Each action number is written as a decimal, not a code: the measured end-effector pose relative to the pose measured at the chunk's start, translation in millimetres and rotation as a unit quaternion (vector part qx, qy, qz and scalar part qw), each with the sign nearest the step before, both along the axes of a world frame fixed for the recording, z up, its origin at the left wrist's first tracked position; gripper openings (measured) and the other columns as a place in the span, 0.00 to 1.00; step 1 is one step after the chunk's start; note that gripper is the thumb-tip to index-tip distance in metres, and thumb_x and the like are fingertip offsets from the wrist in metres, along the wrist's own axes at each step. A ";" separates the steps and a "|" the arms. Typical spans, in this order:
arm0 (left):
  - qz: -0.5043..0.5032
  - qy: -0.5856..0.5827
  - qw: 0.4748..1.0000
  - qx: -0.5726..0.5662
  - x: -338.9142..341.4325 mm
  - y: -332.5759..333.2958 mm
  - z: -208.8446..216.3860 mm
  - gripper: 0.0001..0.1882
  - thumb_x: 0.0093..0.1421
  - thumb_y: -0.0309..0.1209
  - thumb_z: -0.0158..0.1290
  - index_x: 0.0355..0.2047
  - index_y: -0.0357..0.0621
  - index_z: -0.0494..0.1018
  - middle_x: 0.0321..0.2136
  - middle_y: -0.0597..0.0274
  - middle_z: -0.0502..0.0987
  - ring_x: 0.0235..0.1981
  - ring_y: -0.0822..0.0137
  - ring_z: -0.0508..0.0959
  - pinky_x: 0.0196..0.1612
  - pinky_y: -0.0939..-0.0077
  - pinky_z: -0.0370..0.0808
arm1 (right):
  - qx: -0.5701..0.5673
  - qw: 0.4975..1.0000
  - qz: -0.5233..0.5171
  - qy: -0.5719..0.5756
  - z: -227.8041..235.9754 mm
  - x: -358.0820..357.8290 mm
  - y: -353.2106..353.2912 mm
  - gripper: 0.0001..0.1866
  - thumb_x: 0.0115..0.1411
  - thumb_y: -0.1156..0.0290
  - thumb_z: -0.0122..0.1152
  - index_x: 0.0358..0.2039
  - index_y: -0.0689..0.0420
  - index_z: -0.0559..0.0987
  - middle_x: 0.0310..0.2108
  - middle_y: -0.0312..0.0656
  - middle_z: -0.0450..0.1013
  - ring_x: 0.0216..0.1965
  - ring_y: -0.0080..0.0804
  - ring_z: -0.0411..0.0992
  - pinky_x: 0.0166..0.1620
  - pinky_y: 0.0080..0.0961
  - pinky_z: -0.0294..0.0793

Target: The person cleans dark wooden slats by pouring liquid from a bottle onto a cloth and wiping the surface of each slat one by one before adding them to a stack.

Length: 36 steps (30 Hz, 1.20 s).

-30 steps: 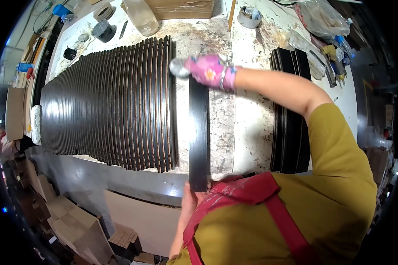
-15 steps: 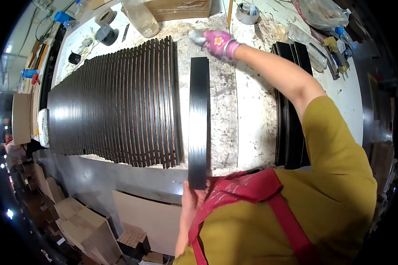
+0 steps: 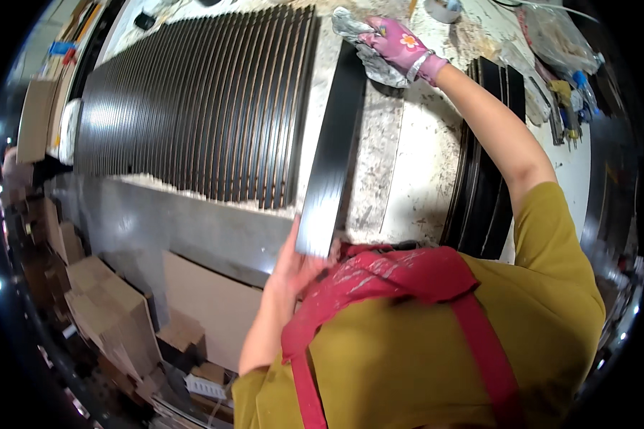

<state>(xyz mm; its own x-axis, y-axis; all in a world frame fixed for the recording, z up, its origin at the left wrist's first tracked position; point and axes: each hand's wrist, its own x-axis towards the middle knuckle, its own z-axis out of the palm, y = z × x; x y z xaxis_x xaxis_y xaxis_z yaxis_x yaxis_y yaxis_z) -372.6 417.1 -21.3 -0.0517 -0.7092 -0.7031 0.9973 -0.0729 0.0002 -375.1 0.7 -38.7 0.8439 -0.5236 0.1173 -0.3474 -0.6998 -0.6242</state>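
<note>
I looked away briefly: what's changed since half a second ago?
The right hand has come closer to the far end of the black board, and its grey rag now looks more spread out. The view tilted, so the table sits higher in it. Nothing was visibly grasped or released: the left hand still holds the board's near end; the slats stay lined up.

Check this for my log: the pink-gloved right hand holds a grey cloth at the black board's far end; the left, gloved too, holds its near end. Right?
No: the head view shows the left hand bare, not gloved, holding the near end of the black board.
</note>
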 end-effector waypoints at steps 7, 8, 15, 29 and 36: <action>-0.031 -0.041 0.992 -0.119 12.3 -17.5 12.0 0.27 0.65 0.53 0.32 0.48 0.44 0.67 0.29 0.49 0.70 0.22 0.62 0.70 0.27 0.75 0.72 | -0.035 0.979 0.197 0.035 63.5 -44.6 187.7 0.13 0.54 0.63 0.56 0.39 0.53 0.72 0.25 0.39 0.69 0.29 0.37 0.73 0.35 0.31 0.74; -0.020 -0.023 0.990 -0.135 12.4 -12.8 5.8 0.27 0.65 0.52 0.33 0.49 0.43 0.67 0.32 0.47 0.73 0.26 0.61 0.73 0.29 0.75 0.74 | -0.058 0.964 0.259 0.013 70.5 -58.2 214.9 0.14 0.52 0.63 0.57 0.39 0.53 0.72 0.27 0.40 0.70 0.30 0.38 0.73 0.35 0.32 0.74; -0.018 -0.017 0.991 -0.133 8.0 -19.2 -3.0 0.29 0.64 0.53 0.35 0.47 0.40 0.69 0.32 0.42 0.75 0.24 0.55 0.76 0.26 0.69 0.75 | 0.066 0.954 0.273 0.101 81.9 -68.6 219.1 0.11 0.49 0.63 0.57 0.32 0.53 0.74 0.31 0.43 0.72 0.34 0.39 0.74 0.34 0.34 0.75; 0.038 -0.148 0.987 0.058 -5.8 -34.5 3.5 0.23 0.64 0.50 0.39 0.48 0.44 0.67 0.40 0.56 0.74 0.32 0.60 0.78 0.27 0.74 0.76 | -0.144 0.935 0.318 -0.062 74.2 -102.9 254.9 0.14 0.48 0.70 0.57 0.36 0.58 0.71 0.25 0.39 0.71 0.28 0.33 0.75 0.26 0.29 0.75; -0.026 -0.122 0.985 -0.116 4.9 -25.7 -12.8 0.25 0.64 0.48 0.39 0.48 0.40 0.67 0.34 0.53 0.76 0.31 0.57 0.79 0.26 0.69 0.80 | -0.076 0.958 0.273 -0.039 67.9 -104.5 222.7 0.17 0.47 0.75 0.55 0.41 0.58 0.71 0.33 0.43 0.72 0.32 0.39 0.74 0.31 0.32 0.76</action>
